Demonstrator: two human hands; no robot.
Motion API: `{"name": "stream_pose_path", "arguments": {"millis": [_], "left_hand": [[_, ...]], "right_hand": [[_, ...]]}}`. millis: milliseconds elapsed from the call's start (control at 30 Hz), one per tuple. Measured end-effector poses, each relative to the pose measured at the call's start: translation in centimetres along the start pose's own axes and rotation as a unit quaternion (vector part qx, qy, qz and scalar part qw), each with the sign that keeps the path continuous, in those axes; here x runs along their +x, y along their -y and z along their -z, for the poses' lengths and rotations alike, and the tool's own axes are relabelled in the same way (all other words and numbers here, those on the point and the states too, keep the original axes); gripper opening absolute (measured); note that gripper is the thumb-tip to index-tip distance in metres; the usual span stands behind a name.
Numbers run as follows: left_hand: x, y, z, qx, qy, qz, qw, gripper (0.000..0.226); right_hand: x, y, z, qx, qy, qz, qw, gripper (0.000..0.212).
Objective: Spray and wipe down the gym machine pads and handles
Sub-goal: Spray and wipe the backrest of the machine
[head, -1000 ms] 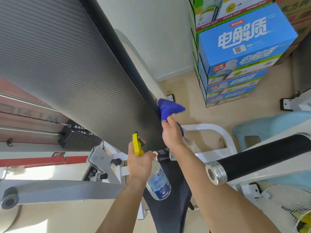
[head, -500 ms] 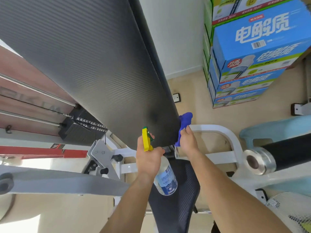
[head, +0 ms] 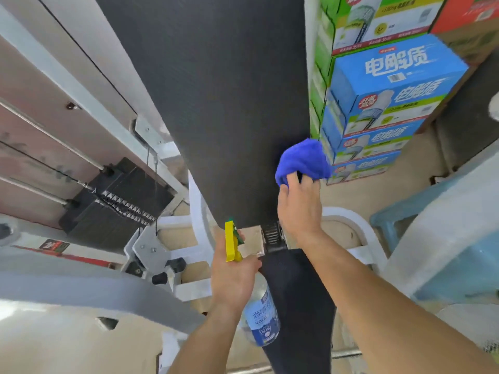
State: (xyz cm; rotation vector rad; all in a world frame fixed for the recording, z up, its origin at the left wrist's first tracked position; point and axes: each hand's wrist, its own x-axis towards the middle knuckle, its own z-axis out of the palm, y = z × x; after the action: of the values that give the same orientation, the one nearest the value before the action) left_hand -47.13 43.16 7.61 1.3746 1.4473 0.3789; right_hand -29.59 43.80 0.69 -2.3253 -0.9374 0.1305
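- Spray bottle [head: 260, 322] is hanging tilted nearest the camera, with the left hand [head: 232, 282] gripping it, fingers curling round its neck just under the yellow trigger [head: 231, 244]
- Just beside the bottle, the dark seat pad [head: 299, 300] is running down between the two forearms
- Farther out, the right hand [head: 299, 209] is pinching a bunched blue cloth [head: 302, 160] and holding it against the lower right edge of the black back pad [head: 229, 103]
- That back pad is rising tilted from the hinge above the seat and filling the middle of the view
- Behind it on the left, a black weight stack [head: 118, 195] is sitting on its guide rods
- Farthest right, stacked drink boxes [head: 391, 90] are standing on the floor
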Motion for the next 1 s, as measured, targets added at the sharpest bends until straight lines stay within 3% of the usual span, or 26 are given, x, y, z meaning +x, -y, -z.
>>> {"name": "stream_pose_path", "arguments": {"millis": [100,167,267,367,500,567,633,700,767,867,1000], "left_hand": [[0.9,1.3,2.5,-0.006,0.000,-0.013,1.000,0.038],[1.9,2.0,3.7,-0.010,-0.012,-0.007,1.000,0.035],[3.6,2.6,4.7,-0.010,-0.022,-0.009,1.000,0.037],[5.0,2.8,5.1,-0.021,-0.029,-0.029,0.999,0.041],[5.6,3.6,5.0,-0.052,-0.037,-0.037,0.997,0.048],[5.3,4.3,4.7,-0.062,-0.053,-0.034,0.996,0.049],[5.0,5.0,4.4,-0.057,-0.062,-0.021,0.996,0.046],[5.1,5.7,4.1,-0.054,-0.066,-0.005,0.996,0.047],[5.1,6.0,3.9,-0.054,-0.058,-0.004,0.997,0.048],[5.4,6.4,3.8,-0.056,-0.037,-0.012,0.998,0.045],[6.2,7.3,4.5,-0.067,-0.021,-0.028,0.997,0.052]], "right_hand": [[-0.1,1.0,-1.9,-0.182,-0.006,0.136,0.974,0.032],[0.4,1.5,-3.0,-0.247,0.006,0.222,0.943,0.039],[3.0,2.6,-2.8,-0.207,-0.067,0.395,0.893,0.049],[6.5,3.5,-1.9,-0.279,-0.088,0.528,0.797,0.053],[5.5,-1.5,-3.4,-0.321,-0.061,0.555,0.764,0.054],[3.6,-6.8,-4.6,-0.339,0.004,0.580,0.741,0.069],[3.2,-11.0,-4.2,-0.340,0.082,0.563,0.749,0.089],[4.2,-12.1,-3.2,-0.348,0.126,0.574,0.731,0.086],[5.0,-10.8,-2.0,-0.356,0.094,0.595,0.714,0.072],[5.9,-6.1,-2.1,-0.298,0.016,0.601,0.742,0.058],[4.7,1.9,-7.0,-0.262,-0.055,0.599,0.755,0.060]]}}
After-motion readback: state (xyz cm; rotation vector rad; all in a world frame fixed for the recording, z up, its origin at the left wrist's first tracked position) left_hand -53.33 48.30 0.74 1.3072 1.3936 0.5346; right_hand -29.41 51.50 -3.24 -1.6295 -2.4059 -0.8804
